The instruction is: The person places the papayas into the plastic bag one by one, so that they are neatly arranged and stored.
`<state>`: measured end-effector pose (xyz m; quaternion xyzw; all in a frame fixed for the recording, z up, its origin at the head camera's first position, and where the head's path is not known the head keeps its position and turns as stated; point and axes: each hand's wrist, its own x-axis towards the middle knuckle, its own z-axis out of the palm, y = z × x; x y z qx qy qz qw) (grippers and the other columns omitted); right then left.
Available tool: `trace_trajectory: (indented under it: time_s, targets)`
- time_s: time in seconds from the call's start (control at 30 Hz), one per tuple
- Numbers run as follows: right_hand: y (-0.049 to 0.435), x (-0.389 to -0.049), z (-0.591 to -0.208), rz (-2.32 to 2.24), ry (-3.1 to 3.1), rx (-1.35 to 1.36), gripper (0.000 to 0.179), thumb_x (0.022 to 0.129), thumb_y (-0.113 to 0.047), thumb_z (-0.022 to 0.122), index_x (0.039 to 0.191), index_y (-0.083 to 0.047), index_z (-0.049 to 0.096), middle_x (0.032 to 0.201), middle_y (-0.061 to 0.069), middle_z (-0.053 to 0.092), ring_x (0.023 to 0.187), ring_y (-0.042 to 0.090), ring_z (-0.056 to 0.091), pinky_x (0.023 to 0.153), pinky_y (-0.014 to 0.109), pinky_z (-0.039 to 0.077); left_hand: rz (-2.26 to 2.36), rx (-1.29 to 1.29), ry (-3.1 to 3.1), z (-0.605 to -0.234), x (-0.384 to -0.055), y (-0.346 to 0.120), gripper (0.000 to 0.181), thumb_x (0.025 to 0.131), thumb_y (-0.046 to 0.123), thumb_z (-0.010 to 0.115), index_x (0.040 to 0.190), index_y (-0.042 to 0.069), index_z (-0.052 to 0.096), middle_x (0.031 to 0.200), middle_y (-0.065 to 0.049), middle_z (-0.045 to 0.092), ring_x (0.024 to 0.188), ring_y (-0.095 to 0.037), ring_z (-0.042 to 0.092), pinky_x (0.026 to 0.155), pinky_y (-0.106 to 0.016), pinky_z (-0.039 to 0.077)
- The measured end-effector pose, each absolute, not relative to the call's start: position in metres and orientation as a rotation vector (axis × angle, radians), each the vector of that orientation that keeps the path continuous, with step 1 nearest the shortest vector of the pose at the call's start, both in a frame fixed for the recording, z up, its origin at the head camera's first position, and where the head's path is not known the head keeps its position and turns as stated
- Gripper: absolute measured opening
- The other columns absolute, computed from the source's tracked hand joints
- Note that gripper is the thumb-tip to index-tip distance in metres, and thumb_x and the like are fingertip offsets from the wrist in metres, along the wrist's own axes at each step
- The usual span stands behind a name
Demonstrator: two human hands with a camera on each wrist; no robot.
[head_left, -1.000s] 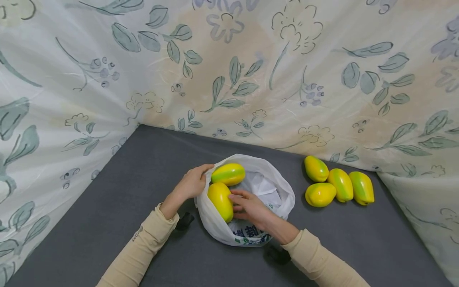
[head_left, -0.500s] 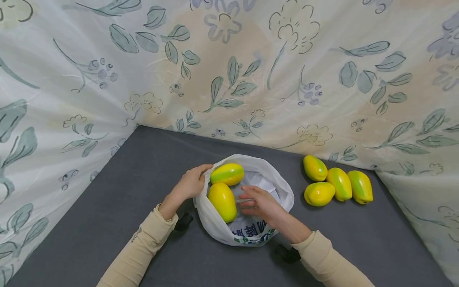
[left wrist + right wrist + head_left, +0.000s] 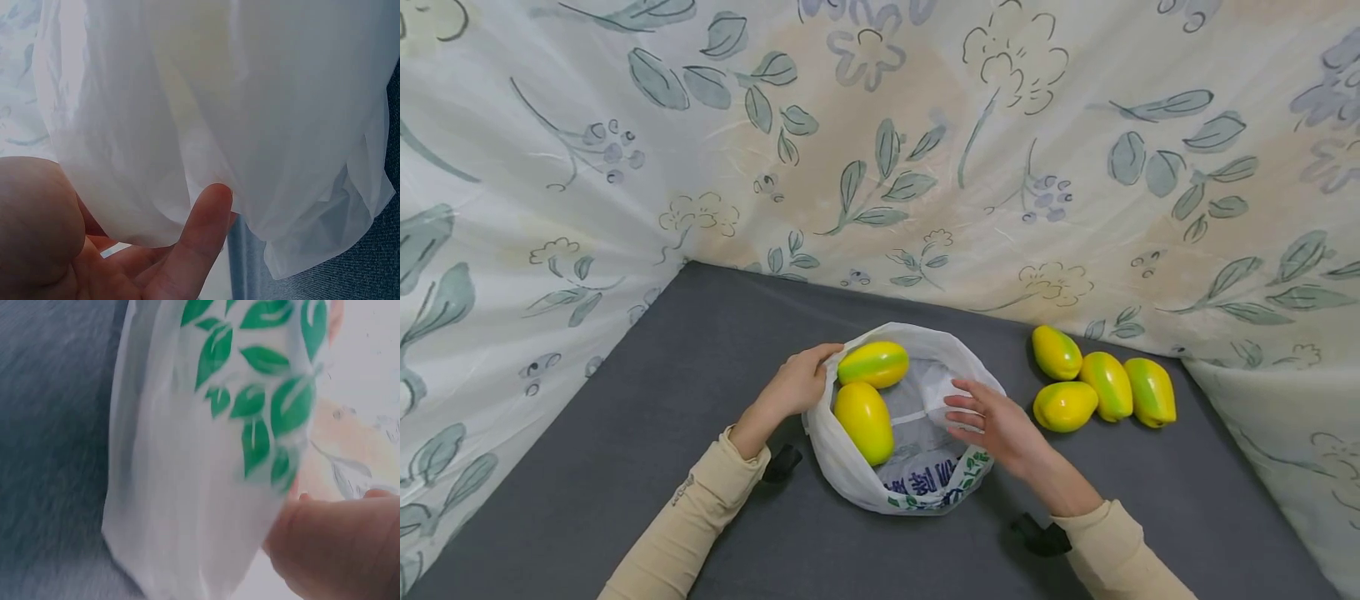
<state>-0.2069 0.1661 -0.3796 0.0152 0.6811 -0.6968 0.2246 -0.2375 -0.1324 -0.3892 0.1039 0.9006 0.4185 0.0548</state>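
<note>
A white plastic bag point(image 3: 850, 487) with blue lettering and green leaf prints stands with its mouth spread wide. Inside, against its left wall, lie two glossy yellow-green papayas, an upper papaya point(image 3: 874, 364) and a lower papaya point(image 3: 865, 423). My left hand point(image 3: 800, 383) holds the bag's left rim; in the left wrist view a finger point(image 3: 197, 244) lies along the outside of the plastic. Over the right rim hovers my right hand point(image 3: 1003, 425), fingers stretched and apart, holding nothing. The right wrist view has the leaf-printed plastic point(image 3: 250, 406) beside the hand.
Several more papayas point(image 3: 1107, 386) lie clustered on the dark grey tabletop point(image 3: 625, 433) to the right of the bag. A flower-printed curtain point(image 3: 880, 150) borders the table at the back and sides. Black wrist devices point(image 3: 1041, 535) hang under the forearms.
My right hand has come off the lower papaya and moved right, across the bag to its right rim. The left hand has kept its place; both papayas stay inside.
</note>
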Motion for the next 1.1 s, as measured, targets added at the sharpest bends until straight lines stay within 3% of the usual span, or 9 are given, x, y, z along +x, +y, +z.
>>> trace_trajectory:
  time_s: [0.47, 0.7, 0.93, 1.1]
  targets:
    - [0.206, -0.207, -0.363, -1.954, 1.815, 0.021, 0.062, 0.103, -0.043, 0.034, 0.147, -0.002, 0.019, 0.124, 0.009, 0.052, 0.113, 0.027, 0.05, 0.094, 0.038, 0.044, 1.262, 0.315, 2.736, -0.39, -0.238, -0.133, 0.042, 0.099, 0.001, 0.041, 0.141, 0.005, 0.045, 0.14, -0.017, 0.047, 0.049, -0.017, 0.032, 0.054, -0.031, 0.038]
    - [0.232, -0.204, -0.355, -1.989, 1.878, 0.12, 0.043, 0.1, -0.046, 0.039, 0.131, -0.016, 0.039, 0.12, 0.005, 0.053, 0.104, 0.021, 0.055, 0.09, 0.032, 0.047, 1.241, 0.318, 2.748, -0.389, -0.237, -0.132, 0.042, 0.099, 0.001, 0.041, 0.141, 0.005, 0.046, 0.14, -0.016, 0.046, 0.058, -0.019, 0.039, 0.068, -0.035, 0.043]
    - [0.252, -0.202, -0.35, -2.065, 1.889, 0.159, 0.038, 0.099, -0.046, 0.044, 0.126, -0.019, 0.041, 0.113, -0.001, 0.057, 0.103, 0.019, 0.055, 0.089, 0.031, 0.047, 1.261, 0.323, 2.739, -0.39, -0.238, -0.131, 0.042, 0.099, 0.001, 0.041, 0.141, 0.004, 0.046, 0.139, -0.017, 0.047, 0.052, -0.018, 0.034, 0.057, -0.032, 0.04]
    - [0.263, -0.2, -0.348, -2.132, 1.854, 0.202, 0.04, 0.097, -0.045, 0.048, 0.125, -0.018, 0.04, 0.109, -0.002, 0.06, 0.099, 0.016, 0.058, 0.087, 0.03, 0.048, 1.245, 0.324, 2.755, -0.391, -0.239, -0.131, 0.042, 0.099, 0.001, 0.042, 0.141, 0.005, 0.046, 0.14, -0.016, 0.047, 0.056, -0.018, 0.039, 0.066, -0.034, 0.044]
